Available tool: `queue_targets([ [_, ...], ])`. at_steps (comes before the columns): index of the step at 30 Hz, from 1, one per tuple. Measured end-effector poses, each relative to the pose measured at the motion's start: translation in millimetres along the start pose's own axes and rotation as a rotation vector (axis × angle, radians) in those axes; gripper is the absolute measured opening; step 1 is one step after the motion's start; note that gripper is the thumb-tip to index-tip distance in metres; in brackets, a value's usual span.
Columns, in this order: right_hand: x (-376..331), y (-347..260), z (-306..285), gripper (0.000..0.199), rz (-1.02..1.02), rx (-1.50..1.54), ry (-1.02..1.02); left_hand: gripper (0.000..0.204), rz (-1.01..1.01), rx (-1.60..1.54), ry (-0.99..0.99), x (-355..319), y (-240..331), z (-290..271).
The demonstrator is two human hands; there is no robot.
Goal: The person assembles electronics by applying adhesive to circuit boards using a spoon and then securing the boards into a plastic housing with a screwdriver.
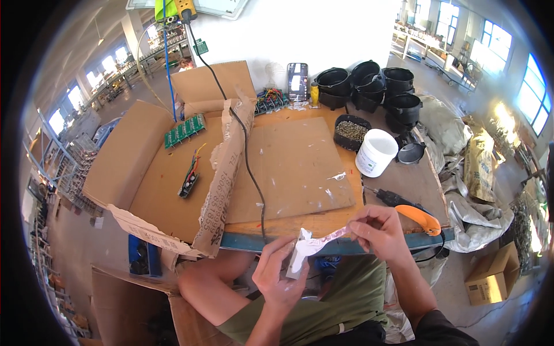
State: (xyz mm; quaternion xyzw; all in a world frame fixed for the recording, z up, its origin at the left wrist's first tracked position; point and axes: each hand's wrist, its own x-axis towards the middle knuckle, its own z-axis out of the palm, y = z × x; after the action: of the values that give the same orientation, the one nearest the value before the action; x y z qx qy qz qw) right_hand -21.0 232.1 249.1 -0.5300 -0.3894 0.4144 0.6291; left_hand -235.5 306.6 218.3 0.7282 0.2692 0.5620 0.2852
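My left hand (pixel 273 274) grips a small grey rectangular piece (pixel 292 270) whose upper face carries a smear of white paste. Between the fingertips of my right hand (pixel 379 233) is the handle of a paste-coated spoon (pixel 330 237). The spoon's white-covered end rests against or just over the grey piece; I cannot tell whether they touch. Both hands are above my lap, at the front edge of the workbench. Beyond my right hand stands an open white tub (pixel 376 153).
A cardboard sheet (pixel 291 167) covers the bench's middle. To the left, an open carton (pixel 153 190) holds green circuit boards (pixel 184 131) and a wired board (pixel 189 183). A black cable (pixel 245 144) crosses the bench. At right are black pots (pixel 402 108), a screw-filled tray (pixel 351 131) and an orange-handled power tool (pixel 420 219).
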Motion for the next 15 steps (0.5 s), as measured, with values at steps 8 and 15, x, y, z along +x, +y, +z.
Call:
queue_targets([
  [8, 13.5, -10.8, -11.5, 0.009, -0.068, 0.026, 0.023, 0.032, 0.015, -0.040, -0.034, 0.5, -3.7, -2.6],
  [15, -20.4, 23.8, 18.6, 0.010, 0.160, 0.285, 0.141, 0.032, 0.040, 0.110, 0.067, 0.9, -3.7, 1.9],
])
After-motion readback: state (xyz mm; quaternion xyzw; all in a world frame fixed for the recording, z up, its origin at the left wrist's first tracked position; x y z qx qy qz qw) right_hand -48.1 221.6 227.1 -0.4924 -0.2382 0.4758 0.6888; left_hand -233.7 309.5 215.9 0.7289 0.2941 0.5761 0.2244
